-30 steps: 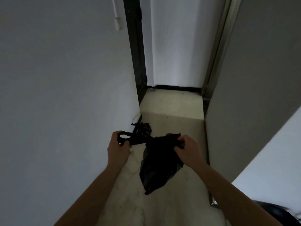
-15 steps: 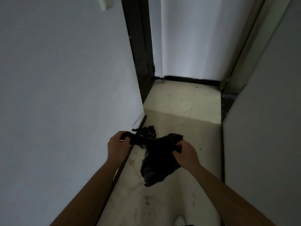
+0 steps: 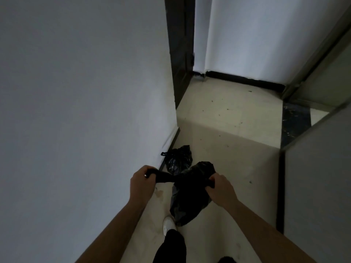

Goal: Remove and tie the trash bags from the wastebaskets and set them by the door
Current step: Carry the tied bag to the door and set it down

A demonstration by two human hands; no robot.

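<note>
A black trash bag [image 3: 190, 198] hangs in the air between my two hands, above the pale floor. My left hand [image 3: 143, 182] grips one twisted end of the bag's top, stretched out to the left. My right hand [image 3: 220, 187] grips the other end of the top on the right. A second black trash bag [image 3: 178, 158], knotted at its top, lies on the floor against the left wall just beyond my hands. The dark door [image 3: 180, 50] stands ahead on the left at the end of the corridor.
The corridor is narrow, with a white wall [image 3: 85, 92] on the left and a grey panel [image 3: 319, 186] on the right. My white shoe [image 3: 169, 224] and dark trouser leg step forward below the bag. A black baseboard [image 3: 243, 80] runs along the far wall.
I have walked forward along the corridor, so the door and the bag on the floor are nearer. Both hands keep their grip on the bag's top. My foot has come into view.
</note>
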